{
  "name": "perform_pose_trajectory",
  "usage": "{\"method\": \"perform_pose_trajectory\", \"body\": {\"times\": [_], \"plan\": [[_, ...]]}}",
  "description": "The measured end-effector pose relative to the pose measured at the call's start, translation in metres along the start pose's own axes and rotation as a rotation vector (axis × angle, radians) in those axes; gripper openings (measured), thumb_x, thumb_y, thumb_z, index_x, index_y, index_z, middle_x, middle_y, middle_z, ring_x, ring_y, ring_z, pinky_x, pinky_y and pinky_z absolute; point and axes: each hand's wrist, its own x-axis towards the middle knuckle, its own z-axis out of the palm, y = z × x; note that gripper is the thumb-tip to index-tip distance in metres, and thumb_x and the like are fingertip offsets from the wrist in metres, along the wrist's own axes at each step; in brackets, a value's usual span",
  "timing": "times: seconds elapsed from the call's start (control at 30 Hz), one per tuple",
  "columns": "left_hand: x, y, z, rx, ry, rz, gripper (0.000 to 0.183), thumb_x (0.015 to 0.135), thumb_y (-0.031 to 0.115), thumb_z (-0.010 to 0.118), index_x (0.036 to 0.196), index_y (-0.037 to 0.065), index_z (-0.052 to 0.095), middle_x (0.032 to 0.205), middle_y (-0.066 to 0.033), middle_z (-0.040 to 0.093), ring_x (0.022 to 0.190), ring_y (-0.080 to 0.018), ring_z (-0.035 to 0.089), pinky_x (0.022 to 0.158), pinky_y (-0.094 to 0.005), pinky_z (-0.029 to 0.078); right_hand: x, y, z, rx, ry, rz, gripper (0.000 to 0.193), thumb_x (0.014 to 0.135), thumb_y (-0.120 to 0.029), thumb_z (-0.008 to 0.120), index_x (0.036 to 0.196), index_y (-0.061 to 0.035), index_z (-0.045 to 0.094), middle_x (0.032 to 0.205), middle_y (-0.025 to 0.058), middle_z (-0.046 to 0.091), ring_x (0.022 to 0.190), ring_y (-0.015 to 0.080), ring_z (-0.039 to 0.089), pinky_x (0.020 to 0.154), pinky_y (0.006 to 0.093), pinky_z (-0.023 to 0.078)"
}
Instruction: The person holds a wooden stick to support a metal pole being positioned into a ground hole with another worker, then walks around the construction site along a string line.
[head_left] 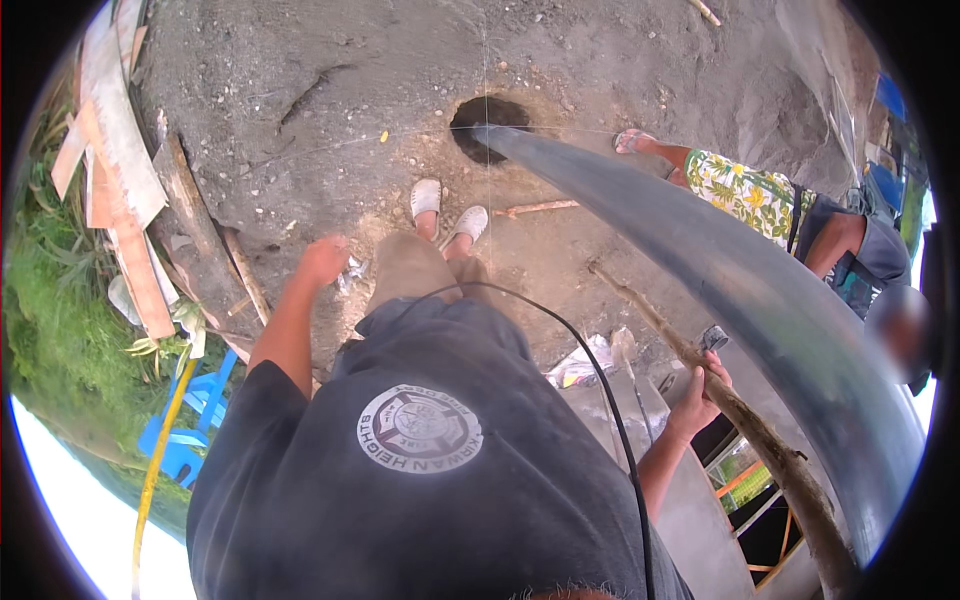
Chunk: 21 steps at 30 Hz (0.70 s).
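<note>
My right hand (696, 402) is closed round a long, rough wooden pole (755, 430), which slants from the ground toward the lower right. A small grey object (713, 338) shows just beyond its fingers; its kind is unclear. My left hand (324, 260) hangs beside my left leg, its fingers too blurred to read. To the right of my body, a thick, dark grey, round post (690, 220) leans with its narrow end in a round hole (505, 113) in the dirt. Thin strings cross over the hole.
Another person in floral shorts (740, 195) stands right of the post. Planks (125, 220) and a log (195, 210) lie at the left, near a blue chair (190, 430) and a yellow pole (160, 460). A stick (540, 208) lies near my feet. A black cable (610, 400) crosses my front.
</note>
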Motion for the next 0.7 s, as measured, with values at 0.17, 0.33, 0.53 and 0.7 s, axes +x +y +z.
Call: {"method": "perform_pose_trajectory", "body": {"times": [0.17, 0.33, 0.53, 0.7], "plan": [[-0.01, -0.029, 0.026, 0.12, -0.128, 0.008, 0.025, 0.077, 0.023, 0.044, 0.083, 0.003, 0.06, 0.094, -0.0195, 0.058, 0.091, -0.0379, 0.053, 0.079, -0.045, 0.042, -0.004, -0.009, 0.001, 0.021, 0.036, 0.096, 0.022, 0.079, 0.007, 0.051, 0.099, -0.0015, 0.049, 0.108, 0.0148, 0.054, 0.111, 0.0267, 0.046, 0.1, 0.0415, 0.031], [-0.005, -0.023, 0.036, 0.117, -0.146, -0.008, 0.025, 0.077, 0.022, 0.044, 0.086, 0.004, 0.06, 0.095, -0.0204, 0.058, 0.092, -0.039, 0.053, 0.079, -0.0452, 0.043, -0.004, -0.015, 0.004, -0.058, 0.029, 0.108, 0.022, 0.078, 0.007, 0.051, 0.098, -0.0019, 0.049, 0.106, 0.0144, 0.054, 0.11, 0.0266, 0.046, 0.1, 0.0432, 0.03], [0.011, 0.02, 0.015, 0.018, -0.036, 0.052, 0.027, 0.079, 0.023, 0.045, 0.088, 0.002, 0.057, 0.096, -0.0208, 0.057, 0.093, -0.0385, 0.053, 0.08, -0.0452, 0.042, -0.004, -0.014, 0.002, -0.113, 0.009, 0.111, 0.022, 0.079, 0.006, 0.052, 0.099, -0.0022, 0.049, 0.108, 0.0147, 0.054, 0.11, 0.0263, 0.046, 0.099, 0.0427, 0.031], [0.013, 0.041, 0.002, -0.074, -0.033, -0.025, 0.027, 0.079, 0.024, 0.046, 0.088, 0.001, 0.058, 0.097, -0.0202, 0.057, 0.094, -0.0379, 0.052, 0.081, -0.0449, 0.042, -0.003, -0.01, -0.001, -0.141, 0.021, 0.113, 0.022, 0.079, 0.005, 0.053, 0.099, -0.002, 0.049, 0.108, 0.0151, 0.053, 0.11, 0.0261, 0.045, 0.099, 0.0423, 0.03]]}}
